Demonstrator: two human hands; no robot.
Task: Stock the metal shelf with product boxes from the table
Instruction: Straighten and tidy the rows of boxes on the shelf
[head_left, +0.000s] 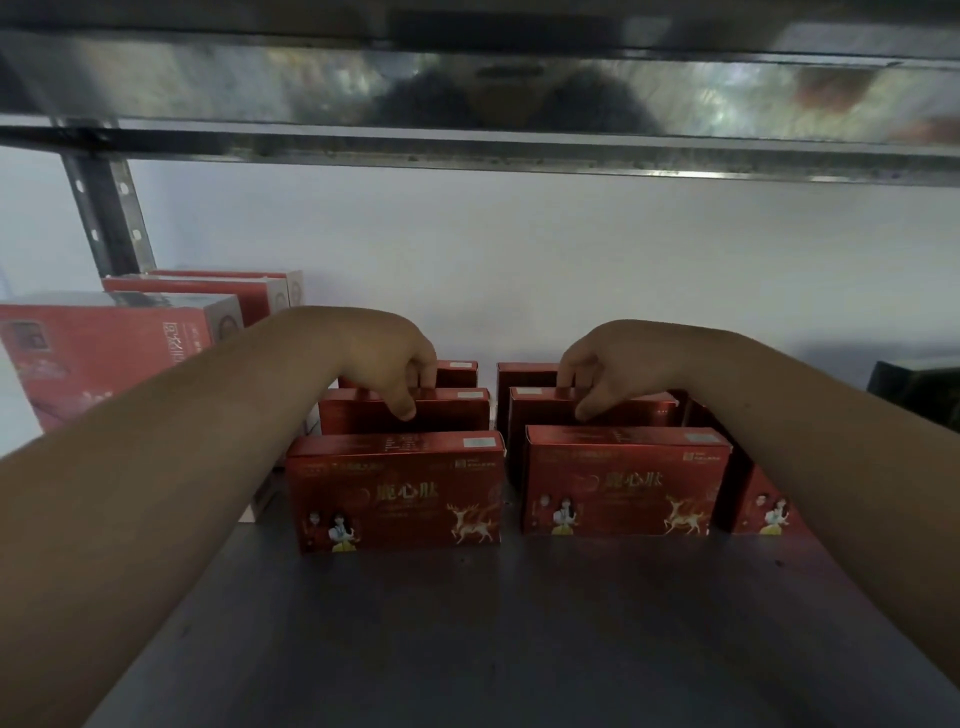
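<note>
Reaching into shelf: both forearms are extending over the metal shelf (467, 649) toward two files of dark red product boxes standing upright, faces forward, in the middle of the shelf.
Left hand (387, 364): it is pinching the top edge of the second box in the left file (452, 410), thumb on the near face and fingers curling over the far side, apparently squaring it behind the front left box (397, 491).
Right hand (605, 366): its fingers are closing the same way on the second box in the right file (639, 408), directly behind the front right box (623, 480).
Why so held: gripping from above is likely keeping each thin box upright while it is being aligned in its file.
Third file: another red box (761, 504) is showing near the shelf's right edge, partly hidden by the right arm.
Left edge: larger pink boxes (104, 348) are standing beside the upright post (109, 208).
Supply table: it is lying out of view.
</note>
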